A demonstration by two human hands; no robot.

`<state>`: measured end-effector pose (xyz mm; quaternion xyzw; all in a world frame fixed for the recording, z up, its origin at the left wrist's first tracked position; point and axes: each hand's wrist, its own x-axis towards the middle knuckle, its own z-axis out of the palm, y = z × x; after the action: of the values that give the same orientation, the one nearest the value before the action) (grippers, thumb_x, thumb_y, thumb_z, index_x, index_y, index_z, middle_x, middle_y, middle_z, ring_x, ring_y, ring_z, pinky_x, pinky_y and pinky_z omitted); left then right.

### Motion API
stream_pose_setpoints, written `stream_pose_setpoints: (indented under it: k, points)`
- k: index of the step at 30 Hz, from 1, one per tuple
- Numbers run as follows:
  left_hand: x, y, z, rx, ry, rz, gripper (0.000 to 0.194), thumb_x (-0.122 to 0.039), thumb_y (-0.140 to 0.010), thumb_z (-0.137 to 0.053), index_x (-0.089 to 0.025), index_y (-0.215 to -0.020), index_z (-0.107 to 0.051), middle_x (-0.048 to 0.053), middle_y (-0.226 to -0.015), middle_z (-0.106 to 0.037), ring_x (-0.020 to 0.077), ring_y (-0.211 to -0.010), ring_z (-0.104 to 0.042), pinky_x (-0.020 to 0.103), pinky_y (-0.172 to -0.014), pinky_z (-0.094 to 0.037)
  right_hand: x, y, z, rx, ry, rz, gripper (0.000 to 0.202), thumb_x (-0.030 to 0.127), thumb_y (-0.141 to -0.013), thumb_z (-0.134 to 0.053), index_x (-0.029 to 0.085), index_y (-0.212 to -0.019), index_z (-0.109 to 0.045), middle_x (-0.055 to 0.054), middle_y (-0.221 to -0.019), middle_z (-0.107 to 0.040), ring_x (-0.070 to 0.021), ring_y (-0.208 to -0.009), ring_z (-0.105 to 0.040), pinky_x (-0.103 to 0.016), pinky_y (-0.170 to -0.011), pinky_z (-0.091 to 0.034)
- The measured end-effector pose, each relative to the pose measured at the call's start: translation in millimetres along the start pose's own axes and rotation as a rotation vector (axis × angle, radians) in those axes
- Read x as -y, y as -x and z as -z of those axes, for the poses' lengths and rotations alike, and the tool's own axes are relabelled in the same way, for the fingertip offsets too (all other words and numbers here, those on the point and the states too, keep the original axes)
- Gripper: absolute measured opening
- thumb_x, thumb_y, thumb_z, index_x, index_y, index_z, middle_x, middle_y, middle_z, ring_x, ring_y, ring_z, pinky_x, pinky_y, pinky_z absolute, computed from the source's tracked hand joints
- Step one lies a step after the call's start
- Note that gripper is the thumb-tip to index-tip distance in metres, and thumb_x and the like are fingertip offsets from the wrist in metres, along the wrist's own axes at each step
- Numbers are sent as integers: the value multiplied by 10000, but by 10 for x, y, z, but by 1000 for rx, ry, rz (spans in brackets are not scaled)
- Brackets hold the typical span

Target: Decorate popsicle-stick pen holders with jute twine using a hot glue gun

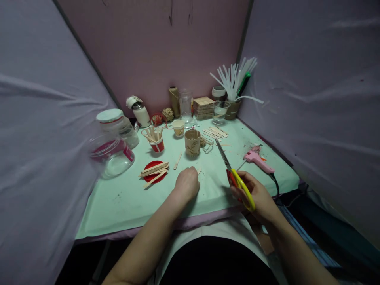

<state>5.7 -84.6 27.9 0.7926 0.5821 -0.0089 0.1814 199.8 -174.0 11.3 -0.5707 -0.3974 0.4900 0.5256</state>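
My right hand (pixel 252 194) grips scissors (pixel 242 188) with yellow and red handles; the blades point forward and look nearly closed. Down on the green tablecloth, my left hand (pixel 187 183) has its fingers curled, with a small pale piece by the fingertips; what it holds, if anything, is hidden. Left of it, wooden sticks (pixel 154 170) lie across a red lid (pixel 152 178). Beyond it stands a patterned cup (pixel 192 143) with string beside it, and a single stick (pixel 177 161) lies nearer. More sticks (pixel 216 132) are spread behind the scissors' tips.
A pink glue gun (pixel 258 159) with a black cord lies right. Clear jars (pixel 114 158) stand left, near a red cup (pixel 156 145) of sticks. Along the back are twine (pixel 168 114), stacked wooden squares (pixel 203 107) and white glue sticks (pixel 233 81).
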Motion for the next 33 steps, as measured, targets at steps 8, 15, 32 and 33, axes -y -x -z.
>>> stream_pose_setpoints:
  k: [8,15,32,33]
  points:
    - [210,6,47,-49,575,-34,107,-207,-872,-533,-178,-807,-613,61,-774,-707,174,-726,-664,276,-697,-509,-17,50,-166,18,-164,-25,553,434,-636,-881,234,-1052,-578,31,-764,-614,-79,-500,-477,-214,-435,-358]
    - [79,145,-75,-160,1885,242,230,-205,-660,-800,-152,-747,-594,14,-703,-671,77,-601,-619,171,-594,-517,-59,-65,-460,-54,-254,-29,619,455,-591,-899,257,-997,-475,146,-535,-471,-49,-362,-342,-182,-352,-279]
    - [-90,234,-234,-258,1905,149,432,-355,-530,-919,-147,-703,-582,-4,-650,-676,98,-616,-661,215,-642,-548,-93,-251,-712,-117,-257,-11,716,462,-564,-919,242,-1051,-442,68,-773,-633,-63,-460,-487,-193,-408,-347]
    - [-82,240,-249,-253,1893,147,434,-365,-536,-918,-150,-702,-580,1,-652,-679,101,-622,-663,220,-650,-549,-91,-260,-708,-117,-257,-9,711,460,-573,-914,241,-1056,-441,66,-779,-632,-62,-463,-485,-192,-409,-344]
